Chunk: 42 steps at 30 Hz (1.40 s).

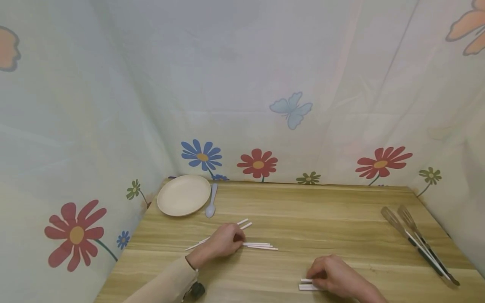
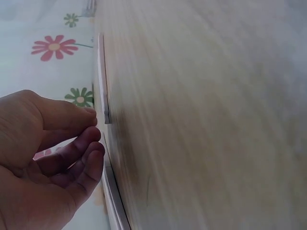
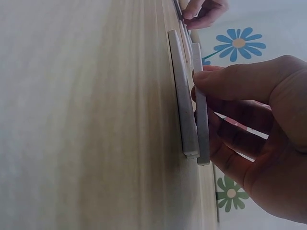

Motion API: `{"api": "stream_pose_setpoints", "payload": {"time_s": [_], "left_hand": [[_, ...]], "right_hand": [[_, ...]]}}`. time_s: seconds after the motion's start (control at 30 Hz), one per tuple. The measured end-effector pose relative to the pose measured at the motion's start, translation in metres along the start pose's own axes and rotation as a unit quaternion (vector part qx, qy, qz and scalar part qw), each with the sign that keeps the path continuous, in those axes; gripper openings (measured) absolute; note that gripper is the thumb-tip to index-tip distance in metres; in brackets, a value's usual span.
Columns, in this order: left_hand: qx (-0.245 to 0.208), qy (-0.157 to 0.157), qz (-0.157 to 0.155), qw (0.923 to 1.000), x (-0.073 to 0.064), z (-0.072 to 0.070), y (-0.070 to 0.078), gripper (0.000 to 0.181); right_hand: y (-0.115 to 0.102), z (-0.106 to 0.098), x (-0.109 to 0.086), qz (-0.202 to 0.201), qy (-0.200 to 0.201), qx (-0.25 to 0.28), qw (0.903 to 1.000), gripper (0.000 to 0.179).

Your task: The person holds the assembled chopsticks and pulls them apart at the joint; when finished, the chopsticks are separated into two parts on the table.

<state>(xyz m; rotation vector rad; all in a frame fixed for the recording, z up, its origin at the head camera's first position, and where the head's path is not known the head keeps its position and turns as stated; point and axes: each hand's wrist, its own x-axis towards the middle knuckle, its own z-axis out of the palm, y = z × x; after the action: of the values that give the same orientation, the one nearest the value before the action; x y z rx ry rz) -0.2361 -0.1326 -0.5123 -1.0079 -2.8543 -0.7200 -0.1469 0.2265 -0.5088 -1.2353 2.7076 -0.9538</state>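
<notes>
In the head view my left hand (image 1: 222, 240) is low over the table among several thin white sticks (image 1: 261, 245). Its thumb and fingers are loosely curled, and the left wrist view shows nothing between the fingertips. The end of a white stick (image 2: 103, 81) lies right by them. Near the front edge, my right hand (image 1: 335, 275) pinches a short white square-edged stick (image 3: 202, 115) between thumb and fingers. A second such stick (image 3: 183, 96) lies alongside it on the wood.
A cream plate (image 1: 183, 195) stands at the table's back left corner, with a grey spoon (image 1: 211, 204) beside it. Tongs (image 1: 422, 246) with slotted heads and dark grips lie along the right side. A flowered curtain (image 1: 242, 105) hangs behind the table (image 1: 322, 219).
</notes>
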Motion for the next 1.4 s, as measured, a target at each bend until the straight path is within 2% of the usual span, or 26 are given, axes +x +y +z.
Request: {"api": "stream_pose_setpoints", "payload": {"time_s": [0.43,0.77,0.93,1.17,1.4], "left_hand": [[0.005,0.033,-0.014,0.9994,-0.009,-0.004,-0.002,0.009],[-0.005,0.045,-0.031,0.9985,-0.015,-0.007,-0.005,0.013],[0.005,0.054,-0.034,0.998,-0.019,-0.007,-0.006,0.013],[-0.008,0.052,-0.056,0.997,-0.023,-0.008,-0.007,0.015],[-0.01,0.066,-0.072,0.9952,-0.028,-0.01,-0.012,0.016]], "right_hand": [[0.002,0.001,0.0,-0.006,-0.01,0.002,0.9999,0.018],[0.003,0.001,0.0,-0.004,-0.017,0.008,0.9998,0.018],[0.002,0.001,-0.001,-0.012,-0.012,0.007,0.9998,0.019],[0.002,0.0,-0.001,0.002,-0.021,0.009,0.9997,0.019],[0.003,0.0,-0.002,0.004,-0.024,0.011,0.9996,0.018]]}}
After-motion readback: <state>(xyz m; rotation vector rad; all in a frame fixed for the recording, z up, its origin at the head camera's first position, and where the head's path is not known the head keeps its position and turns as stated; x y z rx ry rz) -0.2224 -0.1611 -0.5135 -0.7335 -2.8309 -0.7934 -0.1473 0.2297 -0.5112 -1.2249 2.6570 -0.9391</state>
